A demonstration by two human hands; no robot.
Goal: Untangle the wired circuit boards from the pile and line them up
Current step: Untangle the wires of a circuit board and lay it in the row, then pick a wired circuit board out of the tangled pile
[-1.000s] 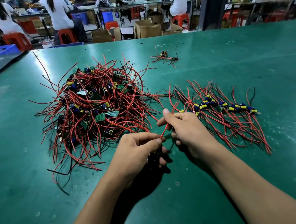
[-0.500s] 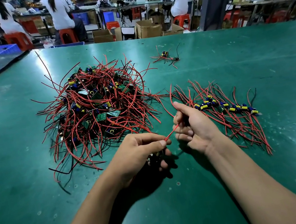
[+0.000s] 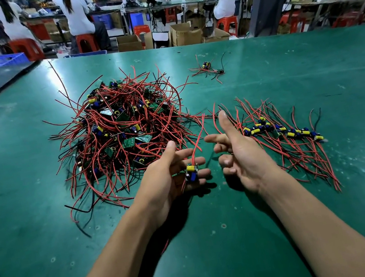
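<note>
While one wired circuit board [image 3: 191, 172] lies across the outstretched fingers of the left hand [image 3: 168, 178], its red wire [image 3: 198, 140] arching up and seemingly free of the pile [image 3: 124, 133], the step in hand looks like the passage between freeing a board and laying it down. The right hand [image 3: 244, 160] hovers just beside it and holds nothing, with thumb raised, index finger pointing across and the other fingers loosely curled. Beyond it, the lined-up row [image 3: 285, 133] rests on the green table [image 3: 48, 229]. Next, I judge, the board needs carrying to the row's left end and setting down facing like its neighbours, with its wires combed parallel so they do not snag.
</note>
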